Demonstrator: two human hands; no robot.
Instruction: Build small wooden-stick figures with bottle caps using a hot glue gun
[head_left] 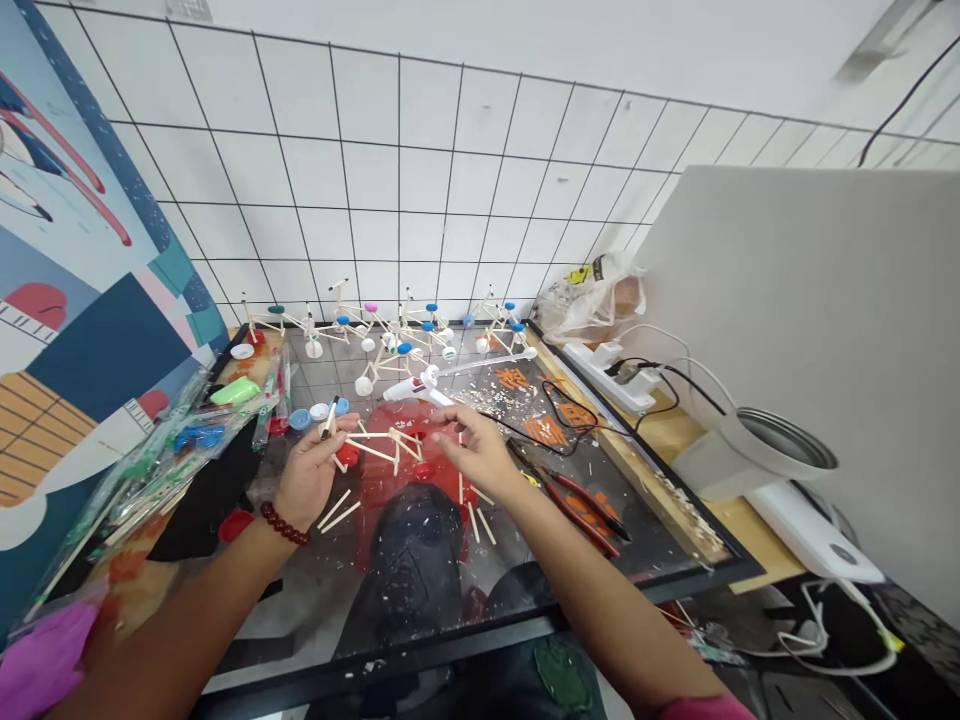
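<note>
A small frame of pale wooden sticks [382,448], with red caps low on it, is between my hands above the glass tabletop. My left hand [309,480], with a red bead bracelet at the wrist, pinches the frame's left end, where a dark-tipped upright stick rises. On the right side, my right hand [480,455] has its fingers apart beside the frame; whether it touches the sticks is unclear. A white glue gun [412,388] lies just behind. Loose sticks [341,512] rest in front of my left hand, and others [480,522] below my right hand.
Several stick models with coloured caps [405,348] stand along the back. Red-handled pliers [577,510] and a black cable lie at right, near wood crumbs. Blue and white caps [319,412] sit behind my left hand. A power strip [611,378] and grey pot [750,455] are farther right.
</note>
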